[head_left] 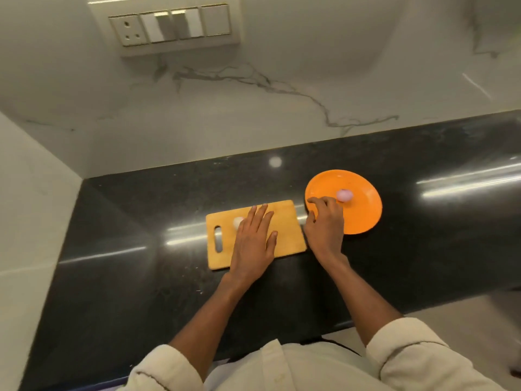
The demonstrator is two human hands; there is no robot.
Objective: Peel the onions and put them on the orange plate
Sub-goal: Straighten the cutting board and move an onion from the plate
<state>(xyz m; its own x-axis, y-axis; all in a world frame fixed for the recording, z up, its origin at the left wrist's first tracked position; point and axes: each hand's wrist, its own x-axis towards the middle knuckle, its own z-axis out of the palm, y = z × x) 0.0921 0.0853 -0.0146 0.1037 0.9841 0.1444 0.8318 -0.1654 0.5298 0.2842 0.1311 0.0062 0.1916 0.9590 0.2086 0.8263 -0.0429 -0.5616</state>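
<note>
My two hands over a black kitchen counter (pixel 141 277), one onion plated, one on the board.

My left hand (pixel 253 241) lies flat, fingers spread, on the wooden cutting board (pixel 290 235), beside a pale onion (pixel 237 221). My right hand (pixel 324 224), fingers loosely spread and empty, reaches over the orange plate (pixel 363 210), just beside the peeled pinkish onion (pixel 345 195) on it.

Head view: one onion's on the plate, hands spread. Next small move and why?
Probably close the left hand on the pale onion left on the cutting board. A pinkish peeled onion already sits on the orange plate, and the right hand looks open beside it, so that one seems delivered. Blur hides whether the board's onion is peeled.
</note>
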